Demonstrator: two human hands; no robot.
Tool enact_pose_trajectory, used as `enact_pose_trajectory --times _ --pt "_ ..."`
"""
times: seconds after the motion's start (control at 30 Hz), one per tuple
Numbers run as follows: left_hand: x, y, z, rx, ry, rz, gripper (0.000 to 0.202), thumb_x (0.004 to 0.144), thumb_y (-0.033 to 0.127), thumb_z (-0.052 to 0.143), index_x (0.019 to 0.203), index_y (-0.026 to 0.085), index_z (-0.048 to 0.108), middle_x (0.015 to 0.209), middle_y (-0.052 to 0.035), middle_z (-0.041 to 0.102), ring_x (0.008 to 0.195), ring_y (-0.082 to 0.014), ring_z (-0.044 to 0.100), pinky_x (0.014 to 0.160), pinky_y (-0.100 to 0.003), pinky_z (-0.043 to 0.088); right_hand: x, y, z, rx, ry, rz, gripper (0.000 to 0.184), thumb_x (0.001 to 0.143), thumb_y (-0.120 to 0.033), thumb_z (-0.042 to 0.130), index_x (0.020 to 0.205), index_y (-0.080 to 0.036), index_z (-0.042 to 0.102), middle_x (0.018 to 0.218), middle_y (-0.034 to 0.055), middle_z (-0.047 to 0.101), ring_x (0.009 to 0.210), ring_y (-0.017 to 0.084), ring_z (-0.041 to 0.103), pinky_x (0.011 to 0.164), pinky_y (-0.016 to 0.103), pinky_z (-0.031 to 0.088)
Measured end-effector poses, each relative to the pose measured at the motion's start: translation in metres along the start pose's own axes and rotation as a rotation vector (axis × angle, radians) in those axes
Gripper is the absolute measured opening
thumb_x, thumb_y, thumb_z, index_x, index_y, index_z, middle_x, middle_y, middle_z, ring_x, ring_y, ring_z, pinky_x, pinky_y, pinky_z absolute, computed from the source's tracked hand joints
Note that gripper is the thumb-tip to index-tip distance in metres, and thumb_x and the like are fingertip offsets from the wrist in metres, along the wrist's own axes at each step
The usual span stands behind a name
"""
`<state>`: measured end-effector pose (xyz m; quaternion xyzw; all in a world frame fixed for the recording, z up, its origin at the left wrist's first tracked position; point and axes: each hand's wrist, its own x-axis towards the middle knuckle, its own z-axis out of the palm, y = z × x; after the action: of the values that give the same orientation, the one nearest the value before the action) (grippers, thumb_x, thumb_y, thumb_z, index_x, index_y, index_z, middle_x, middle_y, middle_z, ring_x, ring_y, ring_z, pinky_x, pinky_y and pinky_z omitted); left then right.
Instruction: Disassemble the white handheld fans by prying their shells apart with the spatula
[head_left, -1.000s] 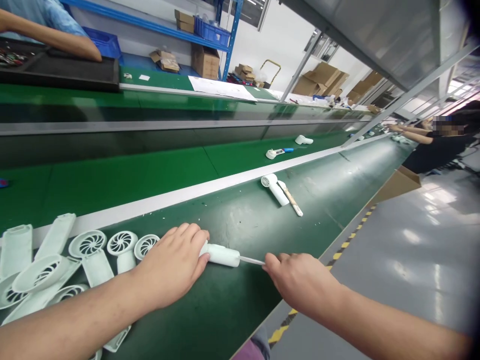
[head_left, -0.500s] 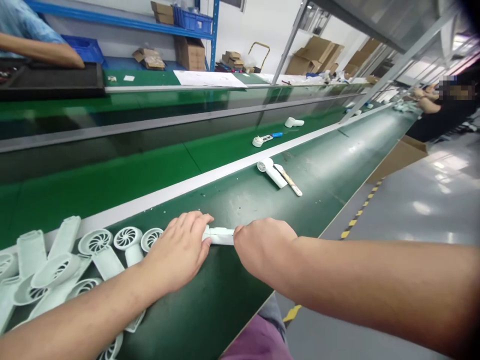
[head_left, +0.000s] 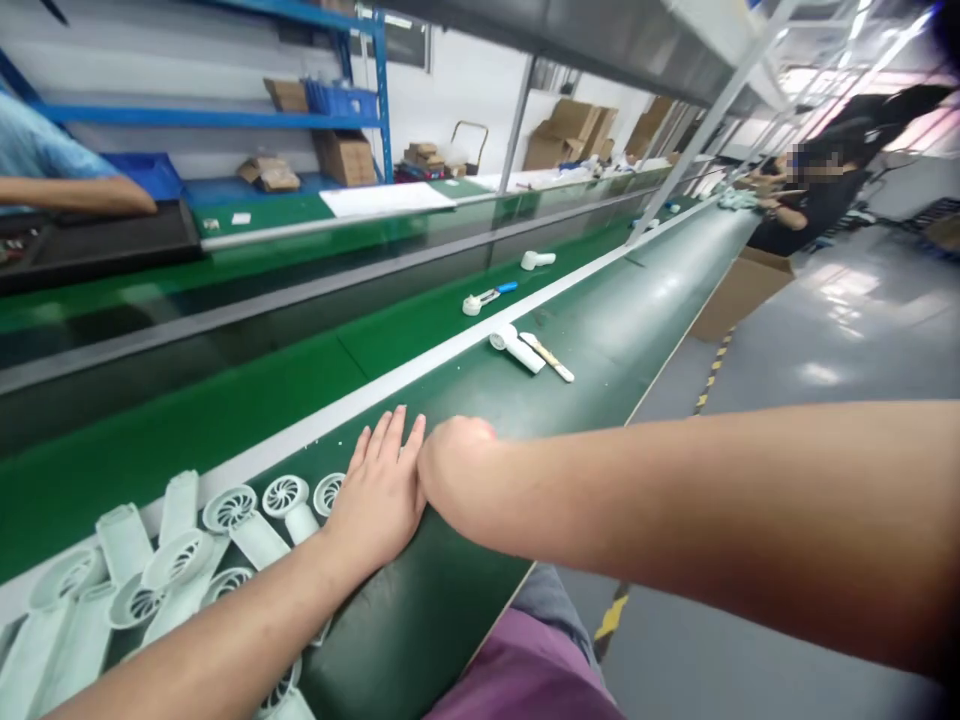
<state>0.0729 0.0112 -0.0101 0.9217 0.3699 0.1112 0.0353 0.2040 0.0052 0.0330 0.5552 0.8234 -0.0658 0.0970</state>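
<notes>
My left hand (head_left: 381,495) lies palm down over the dark green bench top (head_left: 405,620), its fingers stretched out and slightly apart. Pressed against its side is my right hand (head_left: 457,458), curled into a fist. The pale mint fan housing that both hands were on is now hidden beneath them. To the left, partly behind my left forearm, lies a heap of pale mint fan housing halves (head_left: 176,560) with round slotted grilles and flat handles. Further along the bench are a white handheld fan housing (head_left: 517,350) and a narrow stick-like tool (head_left: 549,358) with stained patches.
A white rail (head_left: 420,375) divides the bench from a green conveyor belt (head_left: 300,385). On the belt lie a fan part with a blue piece (head_left: 487,297) and a white fan part (head_left: 537,260). Other people work far right and upper left. A cardboard box (head_left: 739,290) stands beside the bench.
My left hand has slid right and now meets my right hand, covering the housing that showed between them. Its fingers have spread. The camera view has also shifted.
</notes>
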Motion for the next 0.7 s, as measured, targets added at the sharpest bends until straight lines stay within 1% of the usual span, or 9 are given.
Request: enact_pose_trajectory --times 0.07,0.13,0.2,0.3,0.4,0.53,0.6,0.63,0.7 --pt "-0.001 -0.004 -0.002 0.014 -0.010 -0.033 0.061 0.089 0.024 0.041 0.147 0.012 0.027 0.153 -0.0191 0.026 0.140 -0.0326 0.028 0.112 -0.052 0.029 -0.020 -0.003 -0.005 -0.113 -0.088 0.033 0.020 0.078 -0.021 0.068 0.096 -0.013 0.069 0.097 0.0143 0.064 0.084 0.025 0.065 0.061 0.031 0.050" --pt "-0.003 -0.007 -0.002 0.000 -0.042 -0.058 0.063 0.087 0.022 0.041 0.147 0.010 0.026 0.153 -0.0190 0.027 0.139 -0.0317 0.031 0.111 -0.049 0.031 -0.043 -0.002 -0.007 -0.180 -0.076 0.060 0.021 0.077 -0.010 0.063 0.097 -0.011 0.067 0.090 0.0141 0.065 0.074 0.023 0.065 0.055 0.029 0.049" --pt "-0.004 -0.008 -0.002 -0.035 -0.076 -0.052 0.065 0.085 0.021 0.041 0.147 0.007 0.026 0.153 -0.0189 0.027 0.138 -0.0303 0.032 0.112 -0.047 0.031 -0.058 0.003 -0.011 -0.237 -0.060 0.087 0.024 0.078 -0.005 0.057 0.100 -0.010 0.065 0.082 0.0124 0.065 0.068 0.022 0.064 0.054 0.029 0.048" --pt "-0.006 -0.009 -0.002 -0.087 -0.103 -0.026 0.064 0.084 0.019 0.039 0.146 0.008 0.029 0.152 -0.0167 0.029 0.139 -0.0281 0.031 0.114 -0.046 0.028 -0.057 0.012 -0.025 -0.297 -0.068 0.077 0.018 0.079 -0.007 0.057 0.093 -0.012 0.066 0.079 0.0116 0.065 0.069 0.023 0.063 0.056 0.030 0.046" --pt "-0.006 -0.010 -0.005 -0.108 -0.113 -0.023 0.064 0.083 0.018 0.040 0.146 0.011 0.029 0.153 -0.0155 0.030 0.139 -0.0274 0.031 0.114 -0.046 0.028 -0.042 0.017 -0.041 -0.329 -0.105 -0.031 0.007 0.075 -0.009 0.063 0.077 -0.014 0.067 0.081 0.0122 0.066 0.078 0.025 0.062 0.063 0.032 0.044" --pt "-0.007 -0.008 -0.017 -0.080 -0.106 -0.034 0.069 0.079 0.015 0.046 0.146 0.024 0.032 0.149 -0.0152 0.035 0.133 -0.0314 0.040 0.106 -0.051 0.036 -0.038 0.034 -0.063 -0.350 -0.156 -0.102 0.007 0.070 -0.008 0.068 0.067 -0.014 0.068 0.078 0.0120 0.067 0.079 0.026 0.061 0.065 0.033 0.041" --pt "-0.009 -0.007 -0.025 -0.068 -0.108 -0.004 0.069 0.078 0.014 0.048 0.144 0.029 0.036 0.146 -0.0160 0.037 0.128 -0.0336 0.044 0.101 -0.053 0.039 -0.048 0.051 -0.069 -0.347 -0.167 -0.112 0.009 0.074 -0.011 0.067 0.068 -0.017 0.069 0.072 0.0084 0.066 0.071 0.023 0.061 0.061 0.031 0.040" --pt "-0.011 -0.006 -0.029 -0.071 -0.111 0.025 0.068 0.078 0.014 0.049 0.143 0.031 0.037 0.148 -0.0157 0.035 0.129 -0.0347 0.043 0.100 -0.054 0.040 -0.056 0.062 -0.069 -0.308 -0.138 -0.107 0.011 0.079 -0.015 0.064 0.072 -0.019 0.071 0.071 0.0062 0.066 0.069 0.021 0.061 0.060 0.029 0.040" --pt "-0.013 -0.003 -0.034 -0.103 -0.139 0.087 0.067 0.079 0.017 0.053 0.141 0.035 0.039 0.155 -0.0129 0.023 0.135 -0.0381 0.033 0.102 -0.056 0.038 -0.071 0.085 -0.058 -0.130 0.013 -0.052 0.019 0.090 -0.024 0.054 0.087 -0.025 0.073 0.076 0.0031 0.067 0.071 0.018 0.062 0.062 0.028 0.041"
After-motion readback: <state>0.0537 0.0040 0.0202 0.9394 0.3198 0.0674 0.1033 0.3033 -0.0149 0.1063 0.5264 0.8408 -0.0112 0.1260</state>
